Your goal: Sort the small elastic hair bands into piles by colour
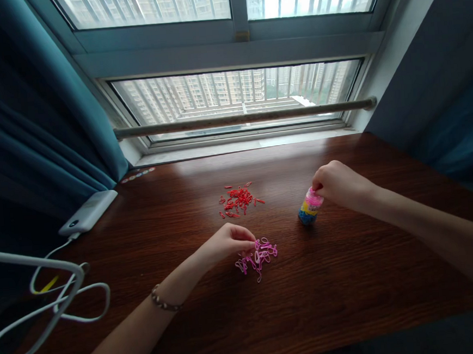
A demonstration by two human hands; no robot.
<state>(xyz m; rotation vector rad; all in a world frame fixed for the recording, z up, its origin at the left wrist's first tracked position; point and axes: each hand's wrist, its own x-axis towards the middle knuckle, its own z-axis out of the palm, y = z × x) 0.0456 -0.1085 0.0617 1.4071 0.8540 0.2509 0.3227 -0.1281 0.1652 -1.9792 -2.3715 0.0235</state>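
Observation:
With finger and thumb together, my left hand (235, 239) pinches a pink rubber band at the edge of a loose pile of pink and purple rubber bands (259, 256). My right hand (332, 183) is closed at the top of a small clear jar (309, 208), its fingertips on the rim and partly hidden. The jar leans slightly to the right and shows pink at the top, yellow in the middle and blue at the bottom. Farther back on the table lies a pile of red rubber bands (239, 198), touched by neither hand.
The brown wooden table (172, 198) meets a window with a metal rail (244, 119). At the left are a white power bank (88, 212), a looped white cable (102, 301) and a blue curtain (49, 88).

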